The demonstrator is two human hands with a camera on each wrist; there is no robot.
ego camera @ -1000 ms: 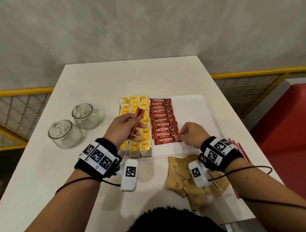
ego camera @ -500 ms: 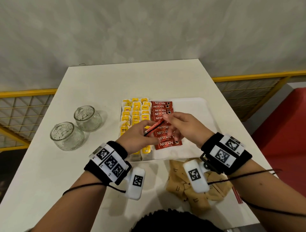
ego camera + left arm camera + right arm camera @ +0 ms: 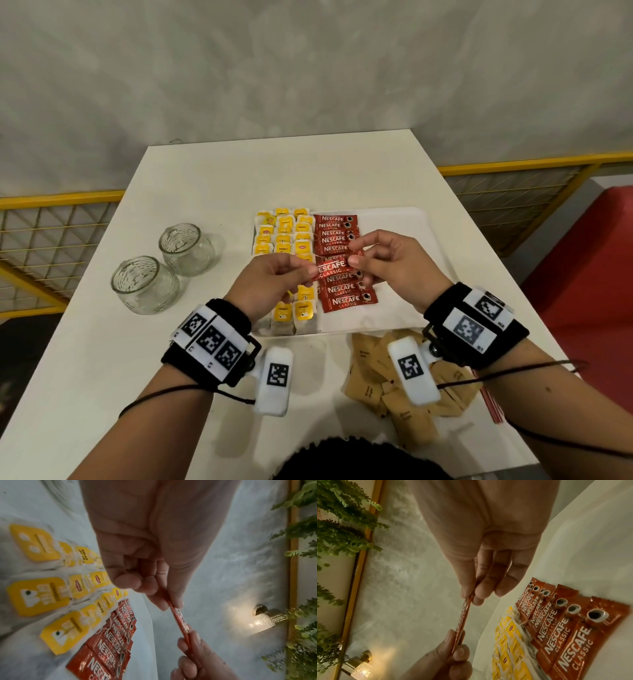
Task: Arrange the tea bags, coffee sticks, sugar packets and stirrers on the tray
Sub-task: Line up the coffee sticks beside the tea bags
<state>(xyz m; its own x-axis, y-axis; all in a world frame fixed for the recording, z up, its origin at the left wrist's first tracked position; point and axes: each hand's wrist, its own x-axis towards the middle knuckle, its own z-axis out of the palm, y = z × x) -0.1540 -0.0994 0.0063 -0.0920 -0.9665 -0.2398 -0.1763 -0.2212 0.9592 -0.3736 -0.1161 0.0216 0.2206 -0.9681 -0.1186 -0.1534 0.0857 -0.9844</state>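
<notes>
Both hands (image 3: 270, 284) (image 3: 394, 267) pinch one coffee stick (image 3: 334, 269) above the tray (image 3: 394, 222).

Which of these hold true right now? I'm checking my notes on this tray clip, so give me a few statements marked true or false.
1. Both the left hand and the right hand pinch one coffee stick above the tray. True.
2. The sugar packets already lie on the tray. False: they sit in a pile on the table, near the tray's front edge.
3. The tea bags lie to the left of the row of coffee sticks. True.
4. The two glass jars stand on the tray. False: they stand on the table, left of it.
5. The tray's right part holds stirrers. False: it is bare.
</notes>
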